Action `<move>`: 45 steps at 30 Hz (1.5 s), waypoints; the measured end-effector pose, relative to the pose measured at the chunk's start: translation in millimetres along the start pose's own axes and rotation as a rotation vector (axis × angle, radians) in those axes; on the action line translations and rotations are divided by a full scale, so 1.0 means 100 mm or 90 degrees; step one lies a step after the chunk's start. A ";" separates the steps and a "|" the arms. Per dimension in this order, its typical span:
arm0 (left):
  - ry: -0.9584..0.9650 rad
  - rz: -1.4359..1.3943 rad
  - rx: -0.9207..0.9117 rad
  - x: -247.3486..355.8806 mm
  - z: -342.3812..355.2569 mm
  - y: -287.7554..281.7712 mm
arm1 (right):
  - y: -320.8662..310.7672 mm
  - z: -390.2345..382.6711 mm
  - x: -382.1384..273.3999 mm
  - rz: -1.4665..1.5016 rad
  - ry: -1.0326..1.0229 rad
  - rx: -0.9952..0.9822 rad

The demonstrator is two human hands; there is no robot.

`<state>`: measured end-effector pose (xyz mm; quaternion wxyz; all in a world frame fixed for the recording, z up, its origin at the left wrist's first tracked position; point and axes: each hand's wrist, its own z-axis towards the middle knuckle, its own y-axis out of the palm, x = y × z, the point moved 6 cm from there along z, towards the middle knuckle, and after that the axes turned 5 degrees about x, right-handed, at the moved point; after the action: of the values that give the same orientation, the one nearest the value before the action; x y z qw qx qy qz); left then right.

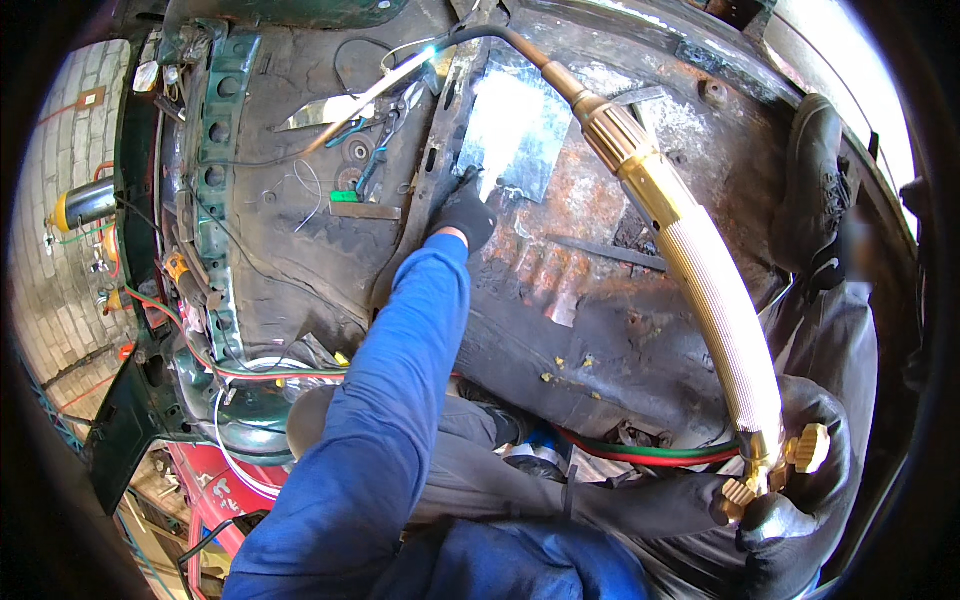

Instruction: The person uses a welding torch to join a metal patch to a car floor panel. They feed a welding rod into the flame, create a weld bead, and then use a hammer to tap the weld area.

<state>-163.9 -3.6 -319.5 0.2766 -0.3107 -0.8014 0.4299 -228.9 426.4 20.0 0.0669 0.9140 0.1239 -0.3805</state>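
My right hand [822, 455], in a black glove, is closed around the valve end of a brass gas torch [690, 235]. The long ribbed handle rises up and left to a bent neck. Beyond its tip a bright flame [385, 85] streaks down-left, white turning orange. My left hand [464, 216], also gloved in black, is at the lower left corner of a shiny metal sheet [515, 125], a finger reaching onto it and the others closed in. The sheet lies on the rusty floor panel [560, 270], beside a raised seam.
Left of the seam lie blue-handled pliers [375, 160], a flat metal bar [365, 211] and a pointed metal offcut [320, 112]. A long file-like strip [605, 251] rests nearer me. Red and green hoses [650, 456] run to the torch. A black boot [815, 170] stands at right.
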 end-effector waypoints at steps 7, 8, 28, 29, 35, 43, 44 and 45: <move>0.013 0.071 -0.062 -0.01 0.10 -0.13 | -0.02 -0.14 -0.05 0.105 0.054 -0.007; 0.012 0.059 -0.061 -0.04 0.09 -0.16 | 0.00 -0.14 -0.05 0.128 0.073 -0.005; 0.009 0.049 -0.015 -0.14 0.14 -0.10 | -0.06 -0.18 -0.14 -0.103 -0.095 -0.032; -0.019 0.002 -0.011 -0.02 0.08 -0.14 | -0.07 -0.21 -0.16 -0.104 -0.080 -0.019; 0.209 0.375 -0.099 -0.18 0.06 -0.04 | 0.04 -0.23 -0.13 0.185 0.095 0.015; -0.028 -0.269 0.044 -0.48 -0.17 -0.13 | -0.06 -0.19 -0.14 -0.024 -0.053 0.001; -0.034 -0.327 0.034 -0.58 -0.20 -0.16 | -0.05 -0.16 -0.11 -0.027 -0.057 -0.007; -0.023 -0.251 0.068 -0.69 -0.23 -0.22 | -0.05 -0.14 -0.09 -0.030 -0.062 -0.015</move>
<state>-108.4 -52.3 -301.5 0.3569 -0.1252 -0.8276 0.4147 -226.7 432.2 35.9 0.0748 0.8904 0.1461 -0.4246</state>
